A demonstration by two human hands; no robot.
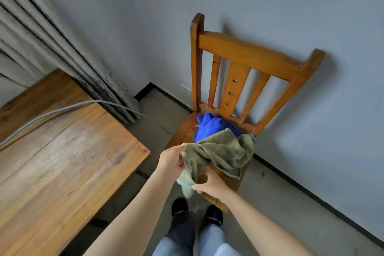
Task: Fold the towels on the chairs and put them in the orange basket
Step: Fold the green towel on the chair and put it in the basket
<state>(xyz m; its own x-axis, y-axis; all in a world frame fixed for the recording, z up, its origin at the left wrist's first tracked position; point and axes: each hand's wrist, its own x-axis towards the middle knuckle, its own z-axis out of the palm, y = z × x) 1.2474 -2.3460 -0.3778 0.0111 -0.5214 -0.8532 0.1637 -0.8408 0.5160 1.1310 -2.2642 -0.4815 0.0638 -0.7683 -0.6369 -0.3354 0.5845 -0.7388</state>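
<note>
Fingers of the right hand (209,186) curl round the hanging lower edge of the olive-green towel (226,151), and the left hand (172,160) pinches its upper corner. That towel lies crumpled on the wooden chair (245,52) seat, with a blue towel (209,124) bunched just behind it against the slatted back.

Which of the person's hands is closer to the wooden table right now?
Left. The left hand holds the green towel by its upper edge, a short way right of the wooden table corner. The right hand grips the towel lower down, farther right, over the chair front edge.
</note>
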